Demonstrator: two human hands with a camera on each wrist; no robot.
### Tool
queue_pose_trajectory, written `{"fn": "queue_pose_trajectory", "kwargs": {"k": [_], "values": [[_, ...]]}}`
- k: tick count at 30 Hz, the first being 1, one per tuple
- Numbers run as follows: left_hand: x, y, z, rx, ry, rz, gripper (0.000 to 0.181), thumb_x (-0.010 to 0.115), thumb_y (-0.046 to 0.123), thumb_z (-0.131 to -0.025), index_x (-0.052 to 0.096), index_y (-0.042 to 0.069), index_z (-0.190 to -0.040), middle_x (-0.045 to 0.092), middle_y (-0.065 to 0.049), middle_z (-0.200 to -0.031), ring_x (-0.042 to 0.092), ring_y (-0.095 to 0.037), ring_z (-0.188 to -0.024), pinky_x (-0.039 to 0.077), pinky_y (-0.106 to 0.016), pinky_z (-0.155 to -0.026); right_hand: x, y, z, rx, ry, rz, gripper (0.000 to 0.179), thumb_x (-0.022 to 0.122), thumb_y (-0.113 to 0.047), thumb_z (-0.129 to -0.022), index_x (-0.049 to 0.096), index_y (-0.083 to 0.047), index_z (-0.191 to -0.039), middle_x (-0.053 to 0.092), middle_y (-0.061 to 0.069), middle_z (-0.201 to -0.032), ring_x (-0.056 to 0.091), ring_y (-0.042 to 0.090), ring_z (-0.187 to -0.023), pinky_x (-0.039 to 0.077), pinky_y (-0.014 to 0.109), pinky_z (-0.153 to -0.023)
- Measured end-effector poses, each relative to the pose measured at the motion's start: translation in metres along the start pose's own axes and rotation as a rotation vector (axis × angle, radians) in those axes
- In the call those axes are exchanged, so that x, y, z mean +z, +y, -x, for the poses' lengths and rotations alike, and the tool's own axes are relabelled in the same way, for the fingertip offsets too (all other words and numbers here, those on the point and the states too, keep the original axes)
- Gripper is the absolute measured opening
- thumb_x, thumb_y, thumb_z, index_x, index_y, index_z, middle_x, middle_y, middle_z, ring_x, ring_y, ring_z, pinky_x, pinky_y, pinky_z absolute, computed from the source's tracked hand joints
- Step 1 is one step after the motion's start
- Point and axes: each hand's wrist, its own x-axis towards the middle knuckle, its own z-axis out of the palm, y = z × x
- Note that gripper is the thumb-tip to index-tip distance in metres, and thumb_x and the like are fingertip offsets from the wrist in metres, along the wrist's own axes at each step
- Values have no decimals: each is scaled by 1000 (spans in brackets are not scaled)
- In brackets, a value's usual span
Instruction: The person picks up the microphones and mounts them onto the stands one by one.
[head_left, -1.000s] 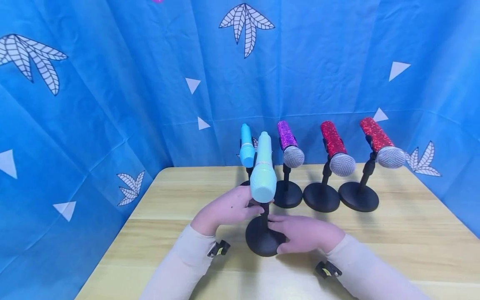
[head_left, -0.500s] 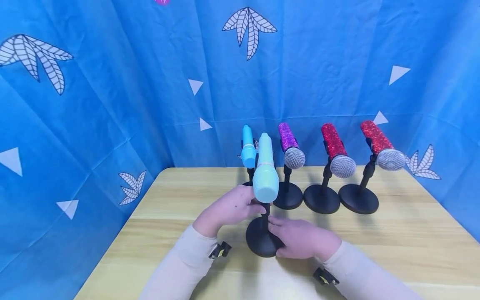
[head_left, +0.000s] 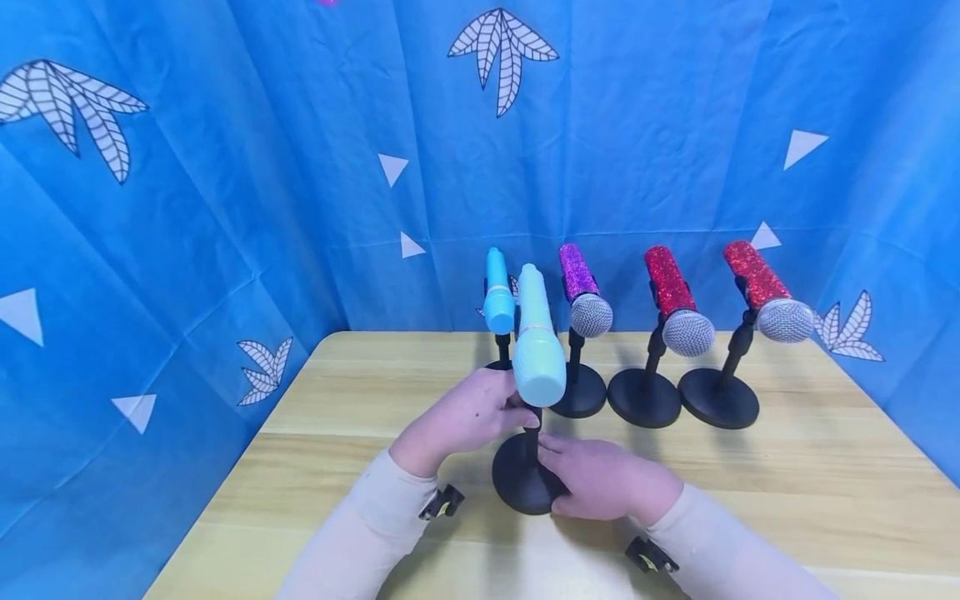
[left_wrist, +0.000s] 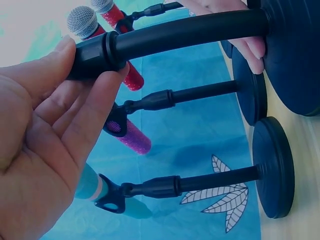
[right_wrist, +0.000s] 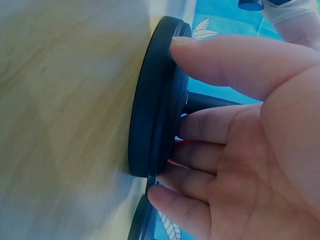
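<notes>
A pale turquoise microphone (head_left: pixel 538 354) slants head-down toward me on a black desk stand (head_left: pixel 517 477) in the head view. My left hand (head_left: pixel 472 414) pinches the stand's collar (left_wrist: pixel 95 55) between thumb and fingers, as the left wrist view shows up close. Lower down, my right hand (head_left: pixel 611 477) rests on the round base (right_wrist: pixel 159 100), its thumb near the rim and its fairly straight fingers beside the pole. Directly behind is another turquoise microphone (head_left: pixel 498 292) on its own stand, with its base partly covered by my left hand and the front microphone.
Right of the rear turquoise microphone stand a purple glitter microphone (head_left: pixel 577 275) and two red glitter ones (head_left: pixel 670 279), each on a black stand, in a row along the back of the wooden table (head_left: pixel 300 483). A blue patterned curtain (head_left: pixel 630 125) hangs behind.
The front microphone's head has swung slightly to the right while its base stays in place. My left hand keeps its grip on the collar; my right hand has shifted slightly on the base.
</notes>
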Motion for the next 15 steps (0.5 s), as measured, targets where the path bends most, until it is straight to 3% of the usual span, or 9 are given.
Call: {"fn": "queue_pose_trajectory", "kwargs": {"k": [3, 7, 15], "values": [[2, 0, -2, -11, 31, -34, 20, 82, 21, -88, 69, 15, -103, 65, 12, -84, 62, -6, -80, 53, -25, -75, -1, -1, 0, 9, -9, 4, 71, 76, -33, -83, 55, 3, -141, 47, 20, -151, 55, 33, -130, 50, 44, -100], [3, 2, -1, -22, 46, -83, 29, 81, 26, -89, 67, 15, -111, 64, 10, -92, 61, -6, -87, 53, -25, -81, -1, -2, -1, 19, -25, 0, 70, 77, -34, -84, 56, 2, -141, 46, 20, -151, 54, 33, -130, 49, 44, -101], [-4, 9, 7, 4, -39, -136, 34, 73, 16, -95, 59, 8, -125, 66, 2, -106, 63, -9, -98, 52, -28, -92, 0, -4, 0, 25, -19, -16, 70, 76, -35, -86, 55, 2, -142, 46, 20, -151, 53, 33, -132, 49, 45, -102]]}}
